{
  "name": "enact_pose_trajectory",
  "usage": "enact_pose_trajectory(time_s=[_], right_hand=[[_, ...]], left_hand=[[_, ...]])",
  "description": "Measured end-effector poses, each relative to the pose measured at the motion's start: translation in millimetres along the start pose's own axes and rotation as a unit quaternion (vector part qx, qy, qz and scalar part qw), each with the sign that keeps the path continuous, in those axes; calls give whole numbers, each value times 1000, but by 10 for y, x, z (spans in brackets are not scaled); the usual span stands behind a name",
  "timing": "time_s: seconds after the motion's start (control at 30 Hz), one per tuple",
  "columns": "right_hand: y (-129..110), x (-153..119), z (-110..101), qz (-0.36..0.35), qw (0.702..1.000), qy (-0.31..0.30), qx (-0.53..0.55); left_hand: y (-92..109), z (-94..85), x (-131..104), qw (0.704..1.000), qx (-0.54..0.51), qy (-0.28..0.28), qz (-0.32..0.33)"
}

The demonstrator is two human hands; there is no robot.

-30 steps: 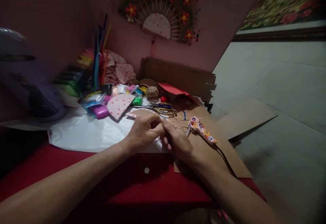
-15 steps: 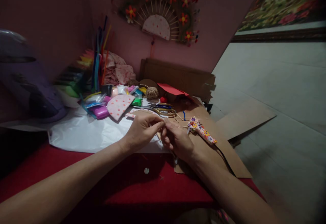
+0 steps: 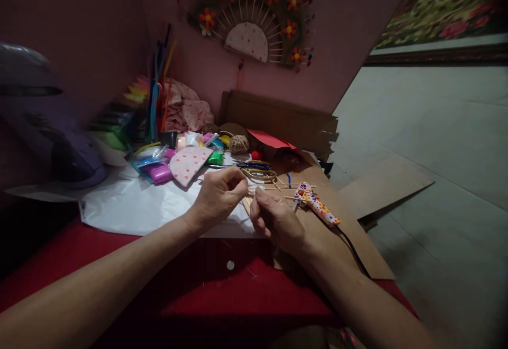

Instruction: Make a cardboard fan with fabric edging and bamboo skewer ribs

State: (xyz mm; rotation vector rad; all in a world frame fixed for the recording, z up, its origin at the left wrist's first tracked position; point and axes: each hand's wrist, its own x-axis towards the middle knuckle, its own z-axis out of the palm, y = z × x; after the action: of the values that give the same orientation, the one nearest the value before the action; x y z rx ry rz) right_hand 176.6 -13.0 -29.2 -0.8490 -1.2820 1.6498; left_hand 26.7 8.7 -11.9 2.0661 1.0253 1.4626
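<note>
My left hand (image 3: 222, 195) is closed in a pinch above the white sheet (image 3: 123, 206); what it pinches is too small to make out. Just right of it, my right hand (image 3: 278, 219) is also closed, thumb against fingers, on something I cannot make out. A small gap separates the fingertips. Thin wooden sticks (image 3: 286, 186) lie behind my right hand, beside a glue gun wrapped in flowered cloth (image 3: 317, 204) on the cardboard (image 3: 349, 232). Scissors (image 3: 257, 166) and a dotted half-round piece (image 3: 189, 165) lie beyond my hands.
Coloured clay packets (image 3: 159, 170), a twine ball (image 3: 238, 144) and red paper (image 3: 272, 138) are at the back. A purple container (image 3: 71, 137) stands left. The red cloth (image 3: 198, 280) covers the near side, with a small white disc (image 3: 230, 265) on it.
My left hand has moved slightly left, away from my right hand, opening a gap between fingertips that were together. The whole view has shifted a little.
</note>
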Motion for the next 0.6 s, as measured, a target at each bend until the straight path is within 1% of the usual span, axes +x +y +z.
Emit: enact_pose_trajectory(time_s=[0.07, 0.13, 0.2, 0.37, 0.47, 0.6], right_hand=[[-22, -3, 3, 4, 1000, 5, 24], [-37, -2, 3, 10, 999, 14, 41], [-43, 2, 2, 14, 998, 25, 51], [-35, 7, 4, 14, 999, 39, 35], [-23, 7, 1, 5, 999, 33, 9], [2, 12, -7, 0, 1000, 19, -4]], left_hand=[[15, -3, -4, 1000, -12, -20, 9], [35, -2, -21, 998, -13, -54, 41], [53, 0, -40, 995, -12, -71, 63], [60, -13, -44, 994, 7, -78, 72], [57, -30, -30, 993, 34, -85, 81], [64, -34, -26, 991, 42, -90, 94]])
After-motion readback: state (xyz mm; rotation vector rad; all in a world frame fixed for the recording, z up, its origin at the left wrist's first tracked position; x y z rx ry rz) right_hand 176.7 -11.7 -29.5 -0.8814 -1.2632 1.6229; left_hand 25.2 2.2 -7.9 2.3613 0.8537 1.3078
